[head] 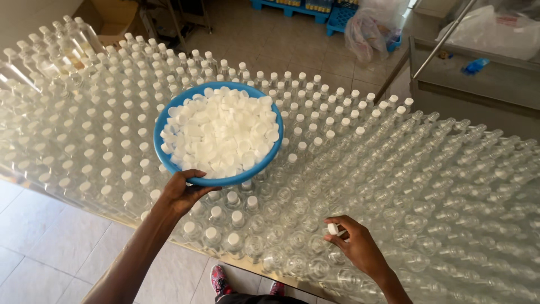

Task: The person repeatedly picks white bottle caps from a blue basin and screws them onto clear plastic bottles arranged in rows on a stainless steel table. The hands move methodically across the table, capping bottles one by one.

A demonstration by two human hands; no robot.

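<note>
My left hand (181,193) grips the near rim of a blue bowl (166,115) heaped with white caps (222,132), holding it above the bottles. My right hand (355,243) pinches a single white cap (333,229) between thumb and fingers, just over the mouth of an uncapped clear bottle (316,244). Clear plastic bottles cover the whole table: those to the left and far side wear white caps (232,239), those to the right stand uncapped (450,186).
A metal table (478,79) with a blue object and white plastic bags stands at the back right. Blue pallets (292,8) and a cardboard box (109,19) sit at the back. The tiled floor and my shoes (219,280) show below the table's near edge.
</note>
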